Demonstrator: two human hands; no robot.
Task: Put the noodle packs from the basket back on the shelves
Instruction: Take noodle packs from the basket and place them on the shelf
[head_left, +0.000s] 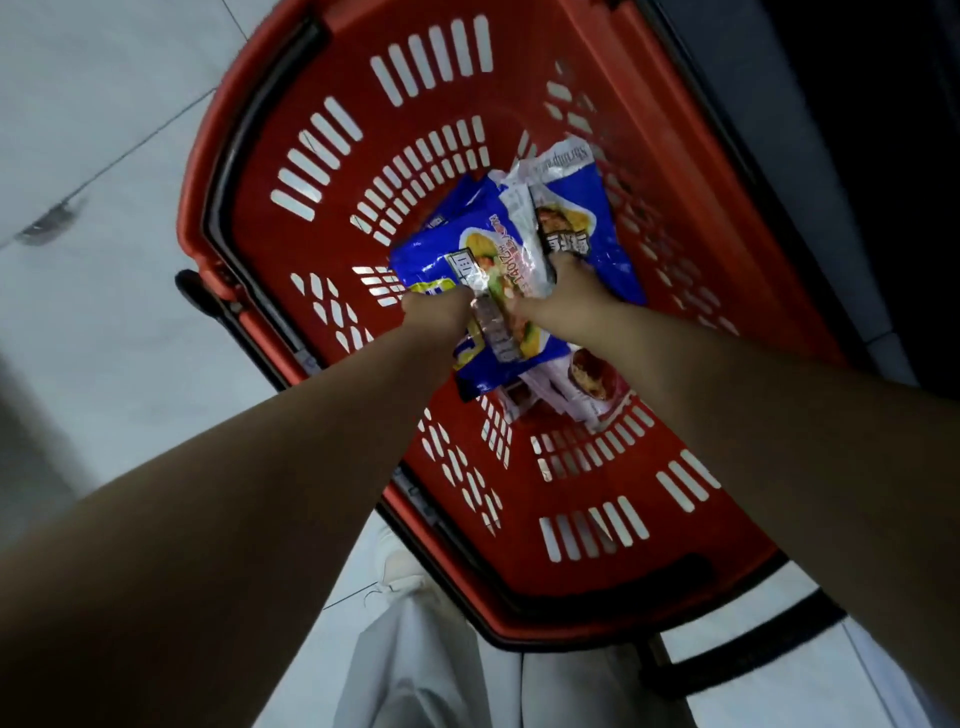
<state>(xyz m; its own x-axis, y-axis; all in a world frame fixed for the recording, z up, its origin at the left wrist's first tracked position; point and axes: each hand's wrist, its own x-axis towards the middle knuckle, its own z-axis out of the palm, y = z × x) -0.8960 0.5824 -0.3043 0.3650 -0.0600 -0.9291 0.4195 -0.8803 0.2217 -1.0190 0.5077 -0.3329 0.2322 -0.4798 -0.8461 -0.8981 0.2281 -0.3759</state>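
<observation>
step: lift out | my left hand (439, 312) grips blue noodle pack (447, 249), right hand (569, 291) second blue pack (592, 208) | raise clear of basket (208, 156), gently

Both your arms extend into the red basket (208, 171). Your left hand (439, 312) grips the nearer blue noodle pack (447, 249); your right hand (566, 291) grips the farther blue noodle pack (592, 208). A pink noodle pack (589, 382) lies underneath.

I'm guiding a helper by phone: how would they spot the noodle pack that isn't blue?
Look into the red basket on the floor, where the left hand and right hand grip blue packs. The pink-and-white pack lies at the bottom, nearer the person than the right hand, partly under a blue pack. It alone isn't blue.
</observation>
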